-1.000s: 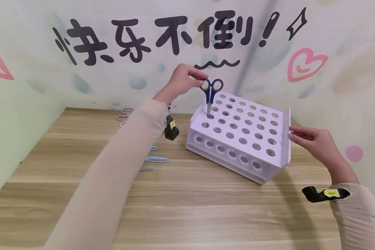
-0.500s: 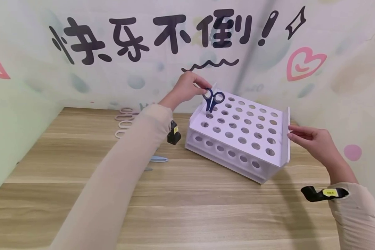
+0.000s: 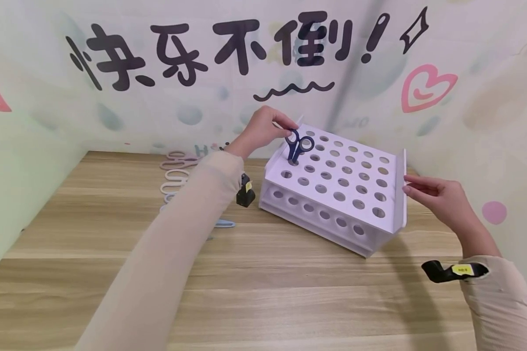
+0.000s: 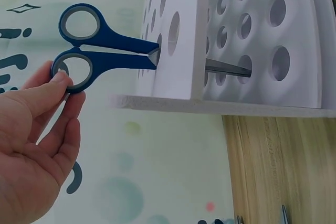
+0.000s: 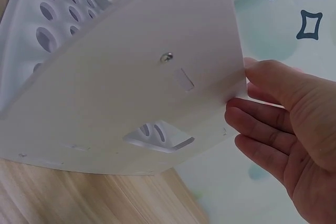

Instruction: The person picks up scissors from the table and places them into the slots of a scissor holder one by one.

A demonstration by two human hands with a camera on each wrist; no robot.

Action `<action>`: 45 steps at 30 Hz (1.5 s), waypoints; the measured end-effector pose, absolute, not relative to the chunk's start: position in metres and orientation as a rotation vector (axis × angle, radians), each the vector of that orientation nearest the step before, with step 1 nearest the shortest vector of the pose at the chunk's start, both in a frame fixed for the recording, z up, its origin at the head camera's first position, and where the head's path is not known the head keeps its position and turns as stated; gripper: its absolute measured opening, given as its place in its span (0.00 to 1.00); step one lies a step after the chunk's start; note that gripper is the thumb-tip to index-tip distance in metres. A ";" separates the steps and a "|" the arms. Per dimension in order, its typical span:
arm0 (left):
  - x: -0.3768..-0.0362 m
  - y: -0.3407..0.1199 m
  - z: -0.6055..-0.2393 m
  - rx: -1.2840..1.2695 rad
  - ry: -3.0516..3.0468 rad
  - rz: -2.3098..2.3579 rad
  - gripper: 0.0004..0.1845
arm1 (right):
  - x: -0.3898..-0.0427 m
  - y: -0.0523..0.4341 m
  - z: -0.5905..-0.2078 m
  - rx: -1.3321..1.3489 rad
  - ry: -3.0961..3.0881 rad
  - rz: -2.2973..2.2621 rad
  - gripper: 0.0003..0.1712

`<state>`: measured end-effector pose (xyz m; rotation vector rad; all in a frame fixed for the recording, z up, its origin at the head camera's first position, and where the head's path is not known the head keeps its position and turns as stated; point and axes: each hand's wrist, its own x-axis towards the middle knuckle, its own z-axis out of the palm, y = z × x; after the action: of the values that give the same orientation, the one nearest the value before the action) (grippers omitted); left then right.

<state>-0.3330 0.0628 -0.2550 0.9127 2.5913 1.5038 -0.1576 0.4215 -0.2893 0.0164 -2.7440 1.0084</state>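
A white rack [image 3: 362,216] with rows of round holes stands on the table. Dark blue scissors [image 3: 296,153] point down through a hole near its back left corner, handles above the top board. My left hand [image 3: 263,130] pinches one finger loop between thumb and fingers. In the left wrist view the scissors' blades [image 4: 228,68] emerge under the top board and reach a hole in the lower board. My right hand [image 3: 445,202] pinches the edge of the rack's right side panel [image 5: 152,93], thumb on its outer face in the right wrist view.
Left of the rack lie pink scissors [image 3: 175,161], white scissors [image 3: 171,185] and light blue scissors [image 3: 169,196], partly hidden by my left sleeve [image 3: 180,234]. A light blue blade tip [image 3: 225,224] shows past it. A printed cloth [image 3: 228,122] hangs behind the wooden table [image 3: 290,292].
My left hand has lowered the blue scissors into the hole, so the handles now sit close over the top board. The right hand keeps its hold on the side panel.
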 end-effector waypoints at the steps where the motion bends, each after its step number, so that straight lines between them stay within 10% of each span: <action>1: -0.333 0.063 -0.255 0.917 2.590 1.505 0.11 | -0.158 0.421 -0.289 0.016 -2.744 1.009 0.25; 45: -0.326 0.050 -0.246 0.912 2.547 1.499 0.12 | -0.157 0.424 -0.291 0.039 -2.715 1.057 0.25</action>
<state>-0.3262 0.0496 -0.2461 0.9124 2.5470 1.4987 -0.1571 0.4235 -0.2908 0.0385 -2.7155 1.0572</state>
